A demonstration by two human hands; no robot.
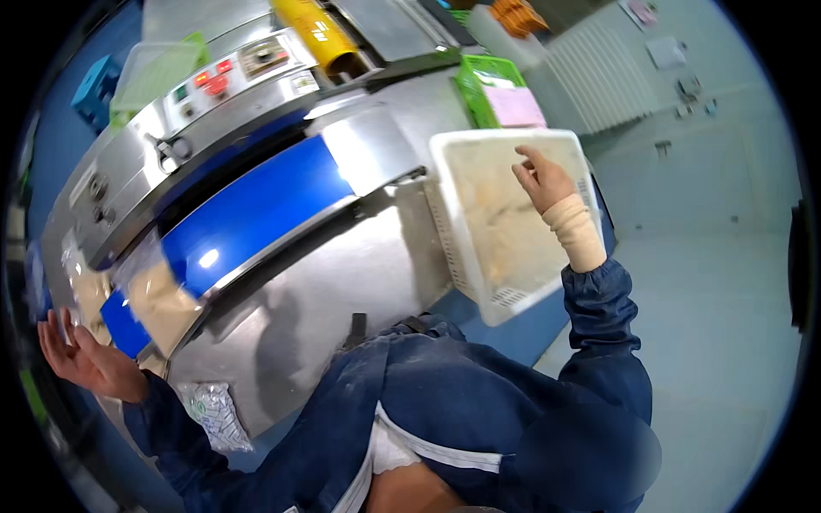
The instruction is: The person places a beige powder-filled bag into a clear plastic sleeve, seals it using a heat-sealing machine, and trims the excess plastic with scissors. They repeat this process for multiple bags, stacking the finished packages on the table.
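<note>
My left hand (90,359) is raised at the far left with its fingers apart and nothing in it. Close by, a clear bag of beige powder or grain (162,303) lies at the lower end of the blue conveyor belt (265,205). A second clear bag with beige contents (85,278) is just beyond my left fingers. On the right, my right hand (545,178) hovers over a white plastic crate (445,158), fingers loosely bent and apart, holding nothing. The crate's inside looks beige and dusty; what lies there is too blurred to name.
Behind the belt runs a steel machine with a control panel (214,81) of red buttons and knobs. A yellow cylinder (312,34) lies beyond it. A green basket (479,81) sits behind the crate. A bag of small white packets (214,415) rests on the steel table (342,274).
</note>
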